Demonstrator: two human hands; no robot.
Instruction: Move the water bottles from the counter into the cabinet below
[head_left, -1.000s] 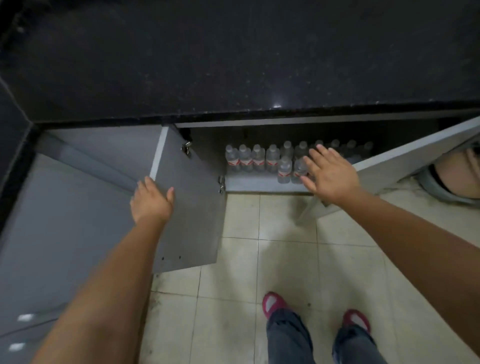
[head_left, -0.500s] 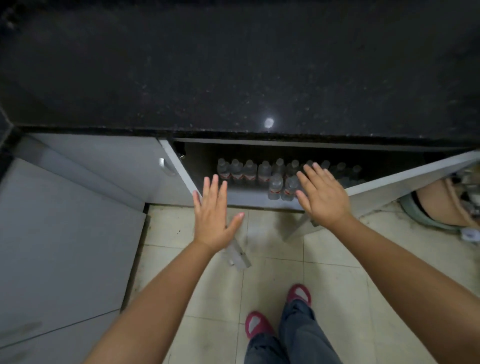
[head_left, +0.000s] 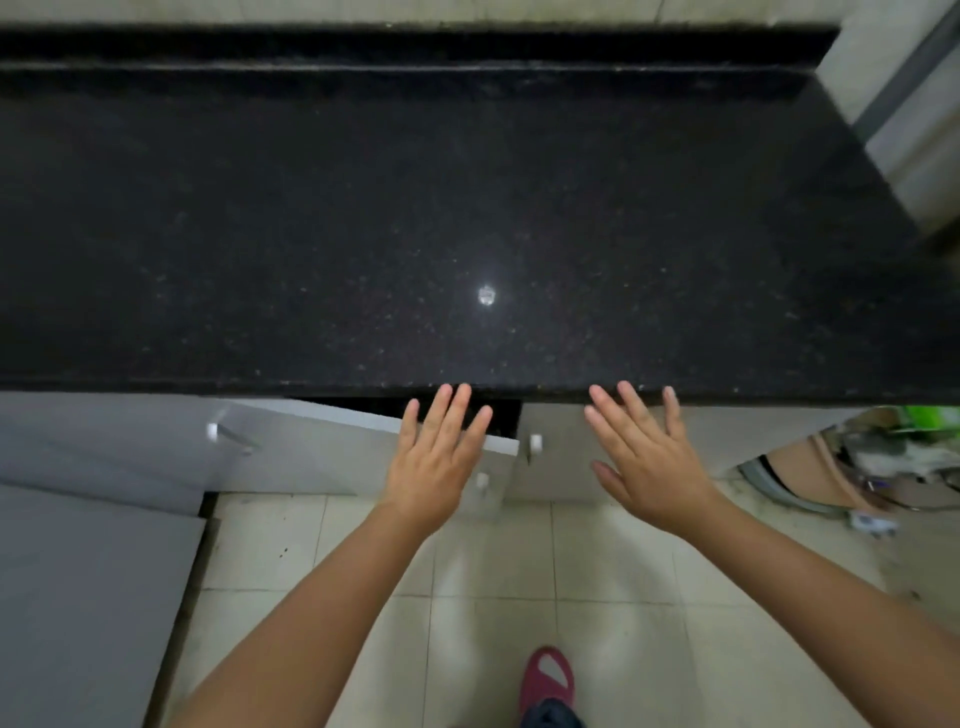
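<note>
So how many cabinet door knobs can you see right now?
3. One knob on the far-left door, one on the ajar door beside the left hand, one on the shut right door. Others may be hidden.

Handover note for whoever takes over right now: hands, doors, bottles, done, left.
Left hand: open, flat on the left cabinet door, which stands slightly ajar.
Right hand: open, over the right cabinet door, which looks shut.
Counter: no bottles in view on it; none visible in the cabinet gap.
Done: counter looks emptied.
Left: push the left door fully shut.
</note>
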